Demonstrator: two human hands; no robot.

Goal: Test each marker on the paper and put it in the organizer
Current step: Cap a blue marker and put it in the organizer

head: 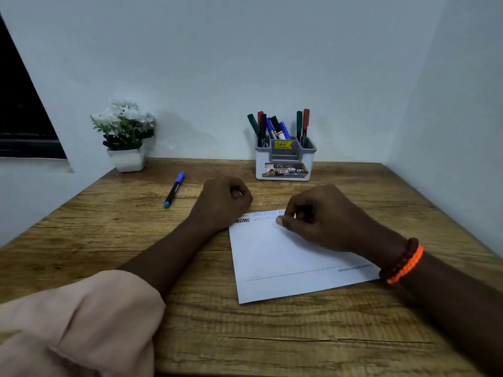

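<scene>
Both hands rest curled at the paper (285, 262).
Left hand (221, 202) and right hand (318, 217) look empty; one marker (174, 190) lies at 10 o'clock, the organizer (285, 159) at 12.

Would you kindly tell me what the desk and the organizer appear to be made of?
The desk looks like wood or wood-look laminate, matte, with visible brown grain. The organizer looks like moulded plastic, smooth white and grey, with stickers on it.

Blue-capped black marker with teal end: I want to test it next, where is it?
Head view: blue-capped black marker lies on the wooden table's left side, between white flowerpot and left hand.
</scene>
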